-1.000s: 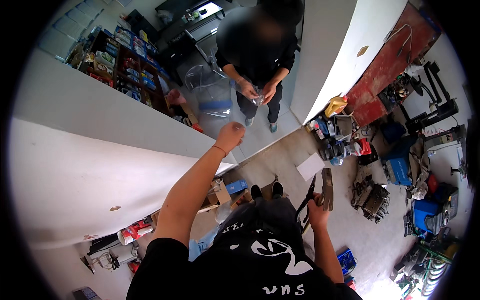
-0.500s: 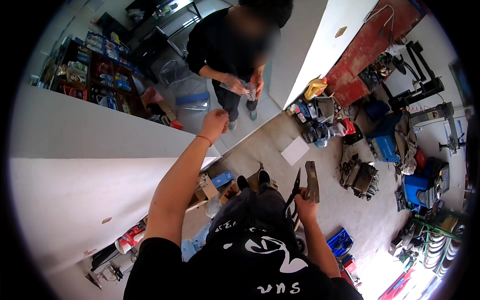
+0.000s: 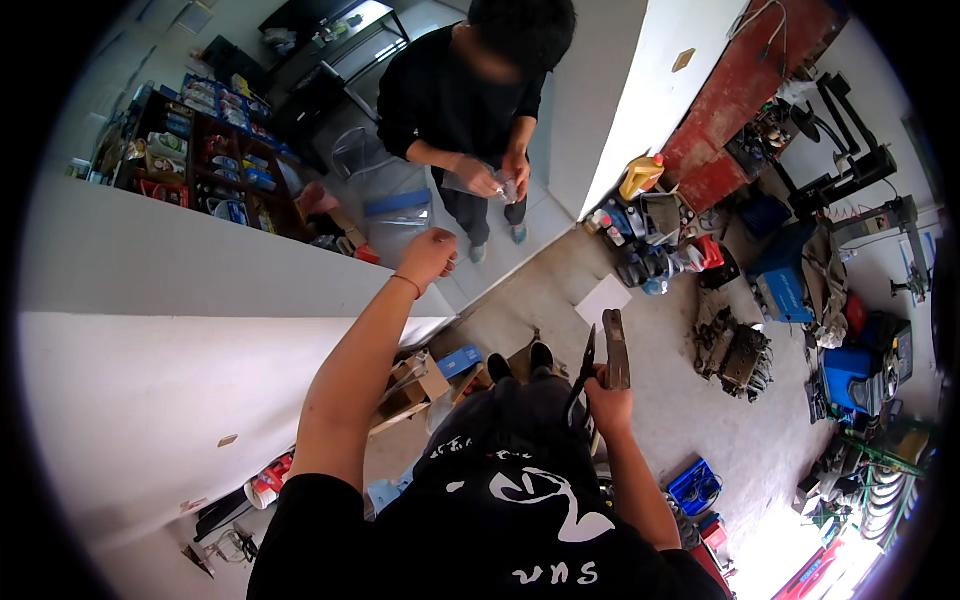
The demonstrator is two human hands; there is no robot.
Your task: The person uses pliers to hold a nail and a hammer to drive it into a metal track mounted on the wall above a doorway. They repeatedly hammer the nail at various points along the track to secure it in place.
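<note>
My left hand (image 3: 427, 257) is raised in front of me, near the end of the white partition wall. Its fingers are curled in, and whatever they may hold is hidden. Lower and to the right, my right hand (image 3: 610, 402) grips a worn brown-grey bar-shaped piece (image 3: 617, 350) standing up from the fist. A slim black tool (image 3: 585, 372) with a pointed tip sits in the same grip, on the bar's left; its exact kind does not show. Across from me a person in black handles a clear plastic bag (image 3: 507, 188) with both hands.
Open cardboard boxes (image 3: 425, 378) lie by the wall at my feet. A white sheet (image 3: 603, 299) is on the floor ahead. To the right stand a greasy metal engine part (image 3: 735, 355), bottles with a yellow jug (image 3: 641, 177), and blue equipment (image 3: 850, 378). Packed shelves (image 3: 205, 165) line the far left.
The surroundings have shifted slightly right in view. My left hand has dropped a little, and my right hand keeps its grip. The person opposite has bent their head further down over the bag.
</note>
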